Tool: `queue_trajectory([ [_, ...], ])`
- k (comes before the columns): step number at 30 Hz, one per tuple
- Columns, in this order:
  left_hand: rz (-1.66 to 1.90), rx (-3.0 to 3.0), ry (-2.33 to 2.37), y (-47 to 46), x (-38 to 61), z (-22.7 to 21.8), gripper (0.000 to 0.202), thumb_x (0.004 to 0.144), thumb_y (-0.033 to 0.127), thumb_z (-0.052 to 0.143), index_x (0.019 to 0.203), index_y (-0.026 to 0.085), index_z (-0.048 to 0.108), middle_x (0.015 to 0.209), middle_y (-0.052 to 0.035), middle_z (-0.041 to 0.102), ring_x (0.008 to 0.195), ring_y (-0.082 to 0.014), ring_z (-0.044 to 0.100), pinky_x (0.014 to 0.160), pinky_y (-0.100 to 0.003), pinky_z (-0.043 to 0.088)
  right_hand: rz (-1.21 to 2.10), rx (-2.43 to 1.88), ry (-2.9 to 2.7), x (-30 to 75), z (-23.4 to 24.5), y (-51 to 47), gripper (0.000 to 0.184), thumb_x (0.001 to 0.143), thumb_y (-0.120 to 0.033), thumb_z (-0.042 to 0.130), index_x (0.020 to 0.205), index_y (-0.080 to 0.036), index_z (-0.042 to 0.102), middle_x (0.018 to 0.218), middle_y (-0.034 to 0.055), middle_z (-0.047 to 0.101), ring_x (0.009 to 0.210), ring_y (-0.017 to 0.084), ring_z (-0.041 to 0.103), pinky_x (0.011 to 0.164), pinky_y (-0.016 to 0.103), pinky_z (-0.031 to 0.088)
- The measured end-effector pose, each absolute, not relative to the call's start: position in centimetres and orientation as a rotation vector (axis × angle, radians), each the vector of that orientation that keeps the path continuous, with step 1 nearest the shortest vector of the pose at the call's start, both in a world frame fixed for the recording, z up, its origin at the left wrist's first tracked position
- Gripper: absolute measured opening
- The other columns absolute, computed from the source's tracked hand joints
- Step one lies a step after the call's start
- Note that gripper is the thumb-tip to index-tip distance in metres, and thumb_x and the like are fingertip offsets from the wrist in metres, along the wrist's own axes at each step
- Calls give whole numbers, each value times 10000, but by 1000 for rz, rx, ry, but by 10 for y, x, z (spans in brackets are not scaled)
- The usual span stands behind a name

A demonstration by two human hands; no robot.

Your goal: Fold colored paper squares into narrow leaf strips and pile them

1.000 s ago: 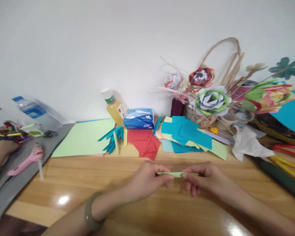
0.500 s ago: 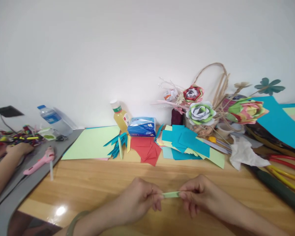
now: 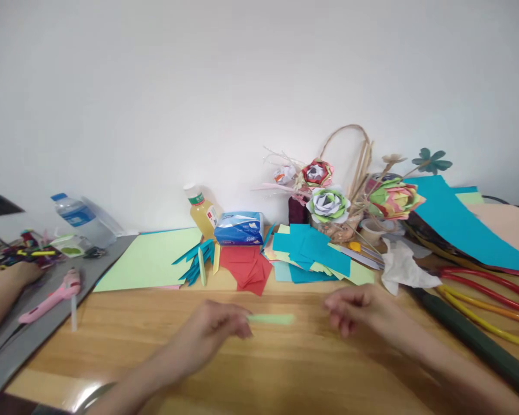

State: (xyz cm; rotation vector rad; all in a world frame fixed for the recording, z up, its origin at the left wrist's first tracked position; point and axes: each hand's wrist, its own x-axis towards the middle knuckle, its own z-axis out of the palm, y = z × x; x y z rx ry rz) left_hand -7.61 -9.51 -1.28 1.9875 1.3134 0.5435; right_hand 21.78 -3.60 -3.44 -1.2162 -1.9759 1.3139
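Observation:
My left hand (image 3: pixel 222 325) pinches one end of a light green folded paper strip (image 3: pixel 271 319), which points to the right above the wooden table. The strip is a little blurred. Off its free end, with a gap between, is my right hand (image 3: pixel 352 311); its fingers are curled in with nothing visible in them. Beyond the hands lie red paper pieces (image 3: pixel 249 271) and a pile of blue paper pieces (image 3: pixel 313 248). A bunch of folded blue strips (image 3: pixel 196 262) sits farther left, with a green folded piece (image 3: pixel 202 266) and a yellow one (image 3: pixel 217 258) beside it.
Behind stand a juice bottle (image 3: pixel 201 210), a tissue pack (image 3: pixel 239 229) and paper flowers (image 3: pixel 327 204). Scissors with yellow handles (image 3: pixel 480 308) and a dark green rod (image 3: pixel 471 331) lie right. At left are a pink glue gun (image 3: pixel 52 302) and another person's arm (image 3: pixel 12 285).
My right hand has let go of the green strip and moved away to the right. My left hand still holds it, farther left. The view has shifted slightly.

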Motion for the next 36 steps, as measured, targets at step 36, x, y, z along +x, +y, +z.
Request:
queue_trajectory([
  [36,765,2961,945,-39,-17,-43,306,923,185,437,1212,103,498,1283,-140,525,1219,-265,426,968,-448,426,-151,-1298,-2293,229,-58,-11,386,952,-391,345,910,-207,681,969,62,706,891,226,649,715,317,488],
])
